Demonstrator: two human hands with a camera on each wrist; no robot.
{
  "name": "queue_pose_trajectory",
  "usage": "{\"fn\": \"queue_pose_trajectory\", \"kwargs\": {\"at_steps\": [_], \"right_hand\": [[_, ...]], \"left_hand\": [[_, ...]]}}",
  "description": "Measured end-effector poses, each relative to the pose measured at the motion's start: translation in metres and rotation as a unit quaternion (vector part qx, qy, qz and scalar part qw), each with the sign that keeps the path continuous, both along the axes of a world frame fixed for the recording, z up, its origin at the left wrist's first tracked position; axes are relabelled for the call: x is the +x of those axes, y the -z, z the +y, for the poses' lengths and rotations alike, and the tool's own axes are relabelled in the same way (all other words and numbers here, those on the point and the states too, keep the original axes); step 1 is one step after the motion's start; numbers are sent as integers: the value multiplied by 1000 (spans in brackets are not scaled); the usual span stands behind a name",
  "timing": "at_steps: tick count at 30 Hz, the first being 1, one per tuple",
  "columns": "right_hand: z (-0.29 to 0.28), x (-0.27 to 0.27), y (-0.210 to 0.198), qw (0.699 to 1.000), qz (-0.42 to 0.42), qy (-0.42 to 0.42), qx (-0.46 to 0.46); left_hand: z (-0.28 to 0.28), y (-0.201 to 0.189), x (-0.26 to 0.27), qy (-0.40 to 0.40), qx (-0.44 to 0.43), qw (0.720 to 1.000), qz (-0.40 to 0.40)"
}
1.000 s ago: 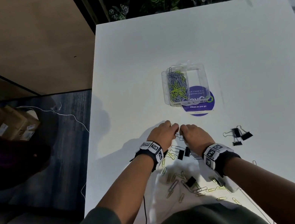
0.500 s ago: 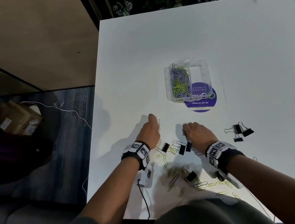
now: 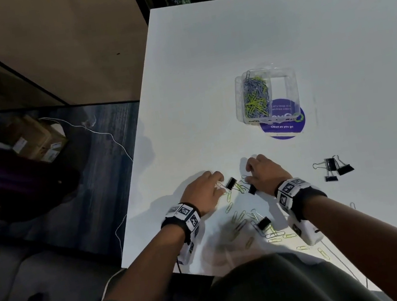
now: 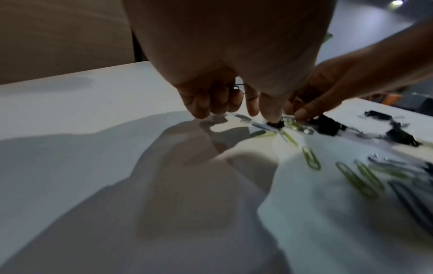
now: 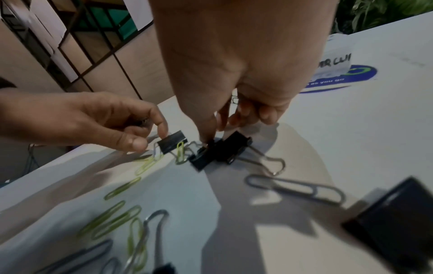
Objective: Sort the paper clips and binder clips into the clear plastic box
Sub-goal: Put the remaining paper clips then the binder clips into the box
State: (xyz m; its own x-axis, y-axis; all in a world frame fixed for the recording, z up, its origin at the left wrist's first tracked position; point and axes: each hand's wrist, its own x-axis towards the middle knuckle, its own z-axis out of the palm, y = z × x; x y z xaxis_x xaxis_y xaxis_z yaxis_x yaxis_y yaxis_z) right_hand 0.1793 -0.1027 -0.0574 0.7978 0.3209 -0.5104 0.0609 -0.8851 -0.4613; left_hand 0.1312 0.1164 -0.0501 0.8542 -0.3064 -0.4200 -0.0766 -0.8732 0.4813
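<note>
1. The clear plastic box (image 3: 266, 96) sits far of both hands; its left compartment holds paper clips, its right is empty, presumably for binder clips.
2. The left hand (image 3: 203, 192) curls over loose paper clips (image 3: 239, 220) nearer than the box, fingertips at a small binder clip (image 5: 172, 141); whether it grips is unclear.
3. The right wrist view alone shows the right hand (image 3: 262, 174) pinching a second binder clip (image 5: 203, 155).
</note>
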Motion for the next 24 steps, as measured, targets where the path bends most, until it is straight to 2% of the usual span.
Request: {"fn": "queue_pose_trajectory", "kwargs": {"at_steps": [3, 7, 10, 13, 18, 21, 24], "right_hand": [[8, -7, 3, 997, -56, -30, -33], [18, -9, 2, 996, -51, -36, -59], [16, -4, -2, 999, -50, 6, -20], [7, 3, -10, 996, -58, 61, 26], [-9, 7, -18, 990, -66, 104, 66], [-15, 6, -18, 987, -79, 114, 76], [-15, 1, -18, 984, -44, 116, 129]], "left_hand": [[0, 8, -8, 2, 27, 1000, -11], [-7, 5, -14, 11, 70, 997, -32], [-14, -1, -15, 45, 126, 990, -35], [-17, -6, -17, 60, 140, 988, -25], [-13, -15, -25, 20, 74, 997, -6], [-9, -11, -33, -81, -4, 996, 29], [-7, 1, -35, -161, -76, 983, 51]]}}
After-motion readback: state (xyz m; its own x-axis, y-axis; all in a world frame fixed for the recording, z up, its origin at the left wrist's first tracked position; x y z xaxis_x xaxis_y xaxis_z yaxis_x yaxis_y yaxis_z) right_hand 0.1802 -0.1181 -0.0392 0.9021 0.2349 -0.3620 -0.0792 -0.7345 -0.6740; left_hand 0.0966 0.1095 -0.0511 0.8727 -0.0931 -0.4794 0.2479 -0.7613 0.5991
